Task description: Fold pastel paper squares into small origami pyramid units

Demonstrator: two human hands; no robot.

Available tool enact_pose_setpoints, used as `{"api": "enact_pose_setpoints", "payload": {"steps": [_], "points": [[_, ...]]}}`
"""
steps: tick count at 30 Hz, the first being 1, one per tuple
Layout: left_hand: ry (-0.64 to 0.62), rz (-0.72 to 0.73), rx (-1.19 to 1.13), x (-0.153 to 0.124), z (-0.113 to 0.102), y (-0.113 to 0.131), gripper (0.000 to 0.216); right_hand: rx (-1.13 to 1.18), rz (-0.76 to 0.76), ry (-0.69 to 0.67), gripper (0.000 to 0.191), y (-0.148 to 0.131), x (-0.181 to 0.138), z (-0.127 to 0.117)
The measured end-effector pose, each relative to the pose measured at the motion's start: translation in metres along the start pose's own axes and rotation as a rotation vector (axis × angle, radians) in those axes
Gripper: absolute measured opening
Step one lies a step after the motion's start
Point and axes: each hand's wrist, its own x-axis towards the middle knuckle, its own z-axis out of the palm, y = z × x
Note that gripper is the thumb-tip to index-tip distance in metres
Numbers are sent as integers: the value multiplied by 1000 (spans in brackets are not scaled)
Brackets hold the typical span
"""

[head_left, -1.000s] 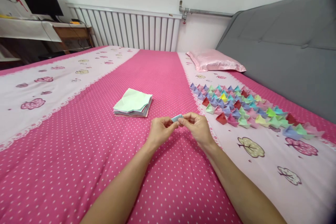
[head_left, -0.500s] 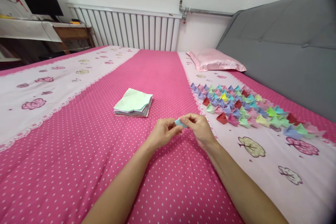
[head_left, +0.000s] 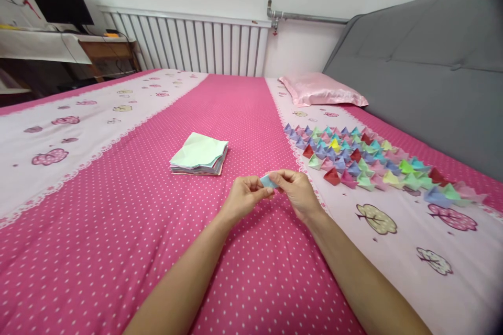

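Note:
A small folded piece of light blue paper (head_left: pixel 268 181) is held between my two hands above the pink dotted bedspread (head_left: pixel 251 272). My left hand (head_left: pixel 244 198) grips its left end, thumb and fingers closed. On the other end, my right hand (head_left: pixel 295 191) pinches the paper between thumb and index finger. A stack of square paper sheets (head_left: pixel 199 153), pale green on top, lies beyond my left hand. To the right of my right hand, several rows of small folded paper boats (head_left: pixel 353 159) in many colours stand on the bedspread.
A pink satin pillow (head_left: pixel 320 90) lies at the far right, by the grey padded headboard (head_left: pixel 424 63). Behind the bed are a white radiator (head_left: pixel 188 42) and a pipe (head_left: pixel 310 17). A desk (head_left: pixel 106 49) with a black monitor (head_left: pixel 57 0) stands at the far left.
Both hands stay almost in place. Slightly more of the light blue paper shows between the fingers, and the left fingers have shifted a little.

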Motion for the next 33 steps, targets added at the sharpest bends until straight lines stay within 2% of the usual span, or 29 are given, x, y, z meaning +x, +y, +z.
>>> {"api": "enact_pose_setpoints", "payload": {"steps": [3,6,11,15,19,21,25,28,33], "points": [[41,-11,42,3,-5,-3,24,-89,-81,-36,25,4,3,-4],[88,13,213,7,-12,-9,22,-262,-149,-38,23,11,7,-9],[261,111,339,7,-15,-13,27,-470,-176,-68,16,24,10,-12],[219,76,395,8,-15,-14,14,-521,-141,-102,14,32,11,-12],[309,26,248,12,-14,-21,34,-587,-127,-77,16,32,12,-13],[326,-3,224,14,-14,-26,32,-623,-134,-72,17,30,11,-15],[259,-34,319,14,-11,-28,12,-679,-156,-80,21,26,11,-16],[222,-17,408,12,-9,-24,12,-682,-163,-79,18,23,9,-15],[243,129,686,7,-9,-15,17,-649,-202,-47,14,20,6,-9]]}}
